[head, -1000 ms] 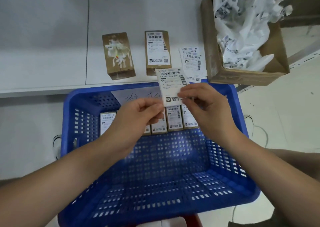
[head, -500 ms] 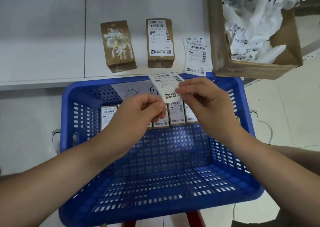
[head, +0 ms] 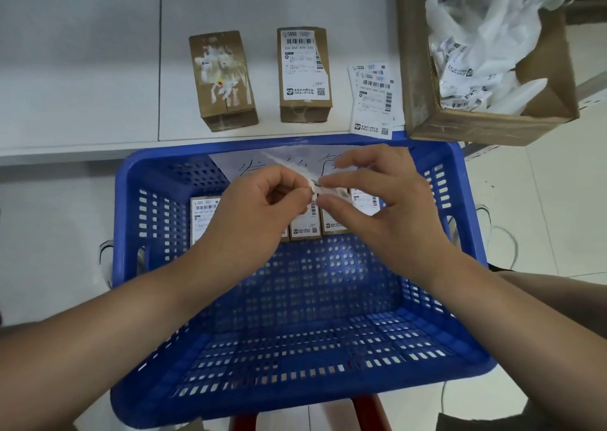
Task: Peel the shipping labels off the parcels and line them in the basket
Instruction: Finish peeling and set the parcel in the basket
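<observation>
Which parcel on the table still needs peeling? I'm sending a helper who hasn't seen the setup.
Look at the white table just beyond the blue basket. Two small brown boxes stand there side by side. Take the right box: it wears a whole white barcode label, while the left box shows only torn scraps.

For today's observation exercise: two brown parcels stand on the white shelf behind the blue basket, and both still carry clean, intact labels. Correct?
Not quite. In the head view only the right parcel keeps its label; the left parcel shows torn white remnants.

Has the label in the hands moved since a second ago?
Yes. The label dropped from above the basket's far rim to below it.
</observation>
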`<state>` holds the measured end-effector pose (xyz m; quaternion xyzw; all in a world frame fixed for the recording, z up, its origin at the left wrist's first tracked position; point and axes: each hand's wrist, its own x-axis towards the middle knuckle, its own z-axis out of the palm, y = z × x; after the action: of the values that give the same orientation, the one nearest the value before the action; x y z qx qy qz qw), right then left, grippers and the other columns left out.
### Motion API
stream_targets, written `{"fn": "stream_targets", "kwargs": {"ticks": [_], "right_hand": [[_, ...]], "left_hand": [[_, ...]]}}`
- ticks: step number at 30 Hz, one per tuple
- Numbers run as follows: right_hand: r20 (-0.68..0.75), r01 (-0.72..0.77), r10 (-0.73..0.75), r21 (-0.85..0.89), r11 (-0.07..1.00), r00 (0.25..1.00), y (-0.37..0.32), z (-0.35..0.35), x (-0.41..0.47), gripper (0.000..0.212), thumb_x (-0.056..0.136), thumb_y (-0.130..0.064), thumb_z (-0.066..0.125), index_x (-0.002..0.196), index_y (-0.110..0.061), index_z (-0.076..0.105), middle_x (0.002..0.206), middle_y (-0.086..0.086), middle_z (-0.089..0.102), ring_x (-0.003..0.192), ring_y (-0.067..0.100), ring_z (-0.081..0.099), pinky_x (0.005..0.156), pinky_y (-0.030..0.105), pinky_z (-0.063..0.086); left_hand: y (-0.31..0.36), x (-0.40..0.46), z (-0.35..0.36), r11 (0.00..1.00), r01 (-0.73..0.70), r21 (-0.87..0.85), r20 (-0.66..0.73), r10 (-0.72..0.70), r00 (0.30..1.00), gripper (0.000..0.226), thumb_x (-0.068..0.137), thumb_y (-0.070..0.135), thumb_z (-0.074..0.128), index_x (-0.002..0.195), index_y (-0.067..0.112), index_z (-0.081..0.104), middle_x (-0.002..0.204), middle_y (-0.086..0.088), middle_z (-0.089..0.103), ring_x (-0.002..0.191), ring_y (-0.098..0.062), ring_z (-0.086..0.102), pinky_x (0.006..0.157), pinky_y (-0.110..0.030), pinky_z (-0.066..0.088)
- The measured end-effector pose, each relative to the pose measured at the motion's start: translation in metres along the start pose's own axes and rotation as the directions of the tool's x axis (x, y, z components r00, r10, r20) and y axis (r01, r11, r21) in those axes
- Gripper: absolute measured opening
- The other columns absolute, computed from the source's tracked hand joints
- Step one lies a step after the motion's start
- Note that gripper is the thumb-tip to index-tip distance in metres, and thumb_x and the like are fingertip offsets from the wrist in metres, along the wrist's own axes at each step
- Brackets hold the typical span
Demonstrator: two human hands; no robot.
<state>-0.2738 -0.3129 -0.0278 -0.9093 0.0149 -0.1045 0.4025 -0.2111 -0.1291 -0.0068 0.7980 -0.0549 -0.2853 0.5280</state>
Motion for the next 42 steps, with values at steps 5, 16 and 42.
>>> {"fn": "stream_targets", "kwargs": {"ticks": [5, 16, 42], "right_hand": [[-0.022, 0.079, -0.08, -0.041, 0.996, 0.997, 0.0, 0.001, 0.0, 0.021, 0.089, -0.037, 0.075, 0.1, -0.02, 0.08, 0.095, -0.005, 0.067, 0.093, 0.019, 0.056, 0.081, 0.03, 0.046], [0.087, -0.047, 0.041, 0.071, 0.996, 0.995, 0.002, -0.006, -0.001, 0.004, 0.093, -0.017, 0.071, 0.092, -0.014, 0.074, 0.088, -0.006, 0.066, 0.083, 0.009, 0.06, 0.076, 0.03, 0.05], [0.063, -0.452, 0.462, 0.364, 0.815, 0.885, -0.001, -0.024, 0.014, 0.014, 0.098, -0.017, 0.064, 0.087, -0.01, 0.069, 0.084, 0.017, 0.067, 0.072, 0.016, 0.055, 0.069, 0.035, 0.05]], "left_hand": [[-0.003, 0.0, 0.004, 0.992, -0.099, 0.083, 0.028, 0.097, 0.995, 0.018, 0.098, 0.018, 0.066, 0.089, 0.034, 0.069, 0.082, 0.021, 0.07, 0.075, 0.001, 0.065, 0.066, -0.009, 0.048], [-0.007, 0.004, 0.012, 0.967, -0.188, 0.172, 0.101, 0.173, 0.98, 0.013, 0.098, 0.026, 0.061, 0.09, 0.035, 0.063, 0.084, 0.019, 0.064, 0.076, -0.004, 0.061, 0.067, -0.014, 0.048], [0.001, 0.023, -0.006, 0.993, -0.025, 0.118, 0.003, 0.025, 1.0, 0.018, 0.093, 0.018, 0.074, 0.096, 0.028, 0.059, 0.084, 0.012, 0.076, 0.075, -0.007, 0.072, 0.067, -0.021, 0.059]]}}
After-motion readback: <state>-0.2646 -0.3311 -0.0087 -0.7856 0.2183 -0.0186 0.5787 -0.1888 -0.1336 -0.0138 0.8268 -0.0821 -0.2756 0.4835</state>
